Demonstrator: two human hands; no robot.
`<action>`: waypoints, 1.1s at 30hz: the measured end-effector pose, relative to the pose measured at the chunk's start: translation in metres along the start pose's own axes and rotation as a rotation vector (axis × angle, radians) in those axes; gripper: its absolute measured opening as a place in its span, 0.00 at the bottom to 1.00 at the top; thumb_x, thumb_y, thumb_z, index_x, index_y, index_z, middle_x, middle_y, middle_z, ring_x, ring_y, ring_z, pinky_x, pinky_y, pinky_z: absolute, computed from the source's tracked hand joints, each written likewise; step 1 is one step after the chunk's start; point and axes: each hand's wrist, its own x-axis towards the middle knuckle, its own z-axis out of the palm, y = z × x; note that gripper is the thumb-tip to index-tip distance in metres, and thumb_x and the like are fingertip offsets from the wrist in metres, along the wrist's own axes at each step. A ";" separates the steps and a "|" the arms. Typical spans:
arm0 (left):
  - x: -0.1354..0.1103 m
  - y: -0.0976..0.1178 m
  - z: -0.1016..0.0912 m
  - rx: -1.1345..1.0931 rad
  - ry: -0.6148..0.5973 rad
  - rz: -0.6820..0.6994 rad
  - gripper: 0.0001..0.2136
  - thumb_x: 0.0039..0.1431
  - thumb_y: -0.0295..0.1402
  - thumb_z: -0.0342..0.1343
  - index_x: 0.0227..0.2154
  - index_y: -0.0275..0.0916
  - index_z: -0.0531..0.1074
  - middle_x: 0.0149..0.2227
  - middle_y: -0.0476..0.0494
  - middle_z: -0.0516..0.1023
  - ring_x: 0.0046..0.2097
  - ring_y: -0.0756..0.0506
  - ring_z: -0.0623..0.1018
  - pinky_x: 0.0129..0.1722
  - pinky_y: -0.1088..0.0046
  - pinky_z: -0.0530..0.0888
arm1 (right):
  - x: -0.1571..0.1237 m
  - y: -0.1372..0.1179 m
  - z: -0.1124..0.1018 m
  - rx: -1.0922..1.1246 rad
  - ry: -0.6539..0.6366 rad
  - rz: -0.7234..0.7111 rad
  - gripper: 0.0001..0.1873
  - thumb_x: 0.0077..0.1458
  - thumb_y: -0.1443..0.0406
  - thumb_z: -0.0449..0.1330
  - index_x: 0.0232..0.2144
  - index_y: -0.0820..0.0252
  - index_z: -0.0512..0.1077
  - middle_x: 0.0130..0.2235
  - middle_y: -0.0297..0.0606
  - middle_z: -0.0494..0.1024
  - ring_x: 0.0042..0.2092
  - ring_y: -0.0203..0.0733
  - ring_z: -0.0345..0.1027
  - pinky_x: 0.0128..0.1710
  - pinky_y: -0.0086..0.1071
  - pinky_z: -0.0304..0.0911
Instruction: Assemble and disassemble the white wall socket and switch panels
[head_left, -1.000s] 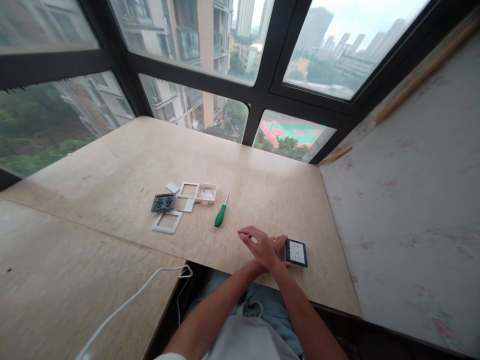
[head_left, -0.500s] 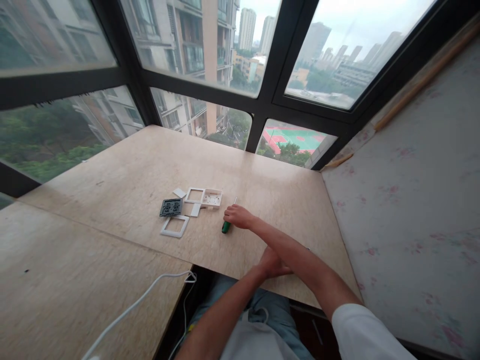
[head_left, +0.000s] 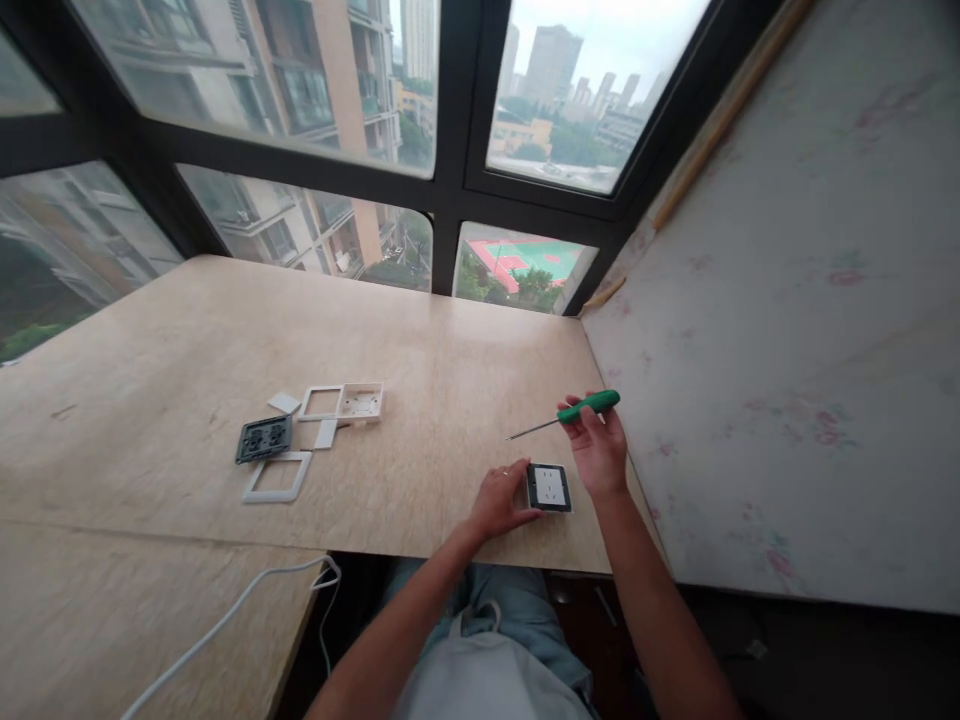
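Fingers (head_left: 593, 424) partly hide the screwdriver (head_left: 600, 401), its tip shape uncertain.

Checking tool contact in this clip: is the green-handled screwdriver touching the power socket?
Apart. The head view shows tabletop between the green-handled screwdriver, tip included, and the upper edge of the power socket.

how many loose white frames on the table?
2. The far frame lies against the left side of the white box; the near frame lies just nearer the person than the dark module. Both plainly visible.
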 end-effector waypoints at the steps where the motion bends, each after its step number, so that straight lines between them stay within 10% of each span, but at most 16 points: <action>1: 0.000 -0.001 0.001 0.003 0.002 0.004 0.45 0.47 0.46 0.69 0.64 0.40 0.55 0.60 0.33 0.71 0.57 0.34 0.73 0.58 0.53 0.67 | -0.002 -0.010 -0.016 0.051 0.045 0.037 0.18 0.53 0.56 0.67 0.45 0.52 0.71 0.43 0.37 0.81 0.43 0.42 0.79 0.46 0.42 0.74; 9: 0.000 -0.006 0.004 0.030 0.012 0.006 0.42 0.50 0.45 0.67 0.66 0.43 0.55 0.55 0.35 0.74 0.54 0.36 0.75 0.55 0.55 0.68 | -0.031 -0.058 -0.081 0.047 0.119 0.011 0.20 0.50 0.57 0.71 0.45 0.50 0.74 0.39 0.31 0.79 0.38 0.38 0.78 0.45 0.40 0.73; 33: 0.001 -0.003 0.001 0.080 -0.031 0.035 0.38 0.54 0.45 0.65 0.65 0.46 0.57 0.65 0.35 0.64 0.62 0.35 0.69 0.58 0.53 0.66 | -0.056 -0.027 -0.078 -0.282 -0.046 -0.066 0.17 0.55 0.62 0.67 0.47 0.53 0.73 0.41 0.37 0.82 0.43 0.44 0.79 0.44 0.38 0.75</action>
